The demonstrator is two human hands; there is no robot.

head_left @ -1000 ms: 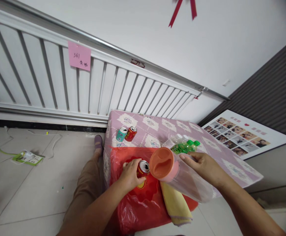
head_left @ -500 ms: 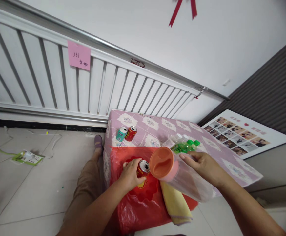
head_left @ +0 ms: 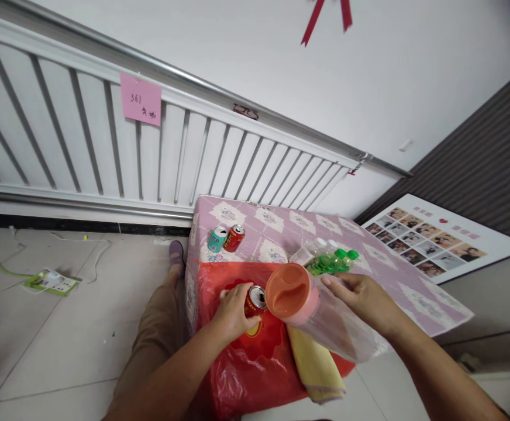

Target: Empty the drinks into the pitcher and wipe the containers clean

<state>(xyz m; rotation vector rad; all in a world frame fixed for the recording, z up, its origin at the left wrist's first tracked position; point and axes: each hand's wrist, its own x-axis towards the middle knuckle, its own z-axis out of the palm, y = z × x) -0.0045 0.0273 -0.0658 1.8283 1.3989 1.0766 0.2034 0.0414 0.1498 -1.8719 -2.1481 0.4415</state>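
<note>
My left hand (head_left: 234, 314) is wrapped round a red drink can (head_left: 255, 299) whose tab hole faces up. Tilted toward that can is a clear plastic pitcher (head_left: 340, 327) with an orange lid (head_left: 288, 290), its lid end close to the can's top. My right hand (head_left: 360, 298) grips the pitcher along its upper side; part of the grip is hidden. Under both lies a red plastic sheet (head_left: 255, 380) on the table. A folded yellow cloth (head_left: 316, 362) rests below the pitcher.
A teal can (head_left: 217, 240) and another red can (head_left: 234, 238) stand behind the sheet on the patterned tablecloth (head_left: 269, 219). Several green-capped bottles (head_left: 331, 261) lie farther right. A white radiator (head_left: 237, 158) runs along the wall. A power strip (head_left: 53, 282) lies on the floor.
Almost nothing differs: both hands keep their hold on the can and pitcher, and the view has shifted very slightly.
</note>
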